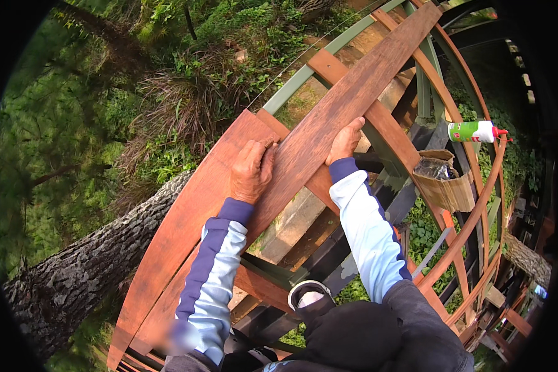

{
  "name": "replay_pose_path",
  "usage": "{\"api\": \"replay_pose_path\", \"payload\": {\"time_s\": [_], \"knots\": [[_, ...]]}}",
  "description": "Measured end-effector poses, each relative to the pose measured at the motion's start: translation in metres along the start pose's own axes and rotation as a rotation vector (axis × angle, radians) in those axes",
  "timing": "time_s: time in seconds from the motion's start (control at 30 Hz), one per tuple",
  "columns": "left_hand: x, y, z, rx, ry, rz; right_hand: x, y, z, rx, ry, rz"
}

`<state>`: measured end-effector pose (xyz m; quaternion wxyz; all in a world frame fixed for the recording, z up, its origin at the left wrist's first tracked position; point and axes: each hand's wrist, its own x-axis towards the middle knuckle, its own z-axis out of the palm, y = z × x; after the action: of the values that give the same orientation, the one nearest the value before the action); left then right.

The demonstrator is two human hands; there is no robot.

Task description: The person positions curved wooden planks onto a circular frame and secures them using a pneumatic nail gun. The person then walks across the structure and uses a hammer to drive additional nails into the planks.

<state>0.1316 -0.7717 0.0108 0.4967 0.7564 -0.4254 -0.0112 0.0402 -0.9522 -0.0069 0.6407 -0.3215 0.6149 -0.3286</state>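
Note:
A long reddish-brown wooden plank (335, 111) lies aslant across the frame, running from between my arms to the far right. My right hand (346, 141) is closed round the plank's right edge, thumb on top. At its left edge is my left hand (252, 168), with fingers bent and pressed together. Those fingertips meet by the end of a wide outer board (198, 198); a small dark bit shows there, too little to name. Beneath the plank, wooden crosspieces (390, 133) and a green metal rail (297, 84) support it.
An opened cardboard box (446, 186) with a dark plastic bag sits on the frame at right. Beyond it lies a green-and-white bottle (471, 131) with a red nozzle. Curved wooden rails (471, 229) run along the right. A tree trunk (93, 266) stands left; gaps open between the beams.

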Motion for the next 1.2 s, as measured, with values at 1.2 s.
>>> {"api": "replay_pose_path", "payload": {"time_s": [1.2], "knots": [[-0.004,-0.010,0.001,0.077,-0.048,0.050,0.019,0.024,0.001,0.012,0.093,-0.059]]}}
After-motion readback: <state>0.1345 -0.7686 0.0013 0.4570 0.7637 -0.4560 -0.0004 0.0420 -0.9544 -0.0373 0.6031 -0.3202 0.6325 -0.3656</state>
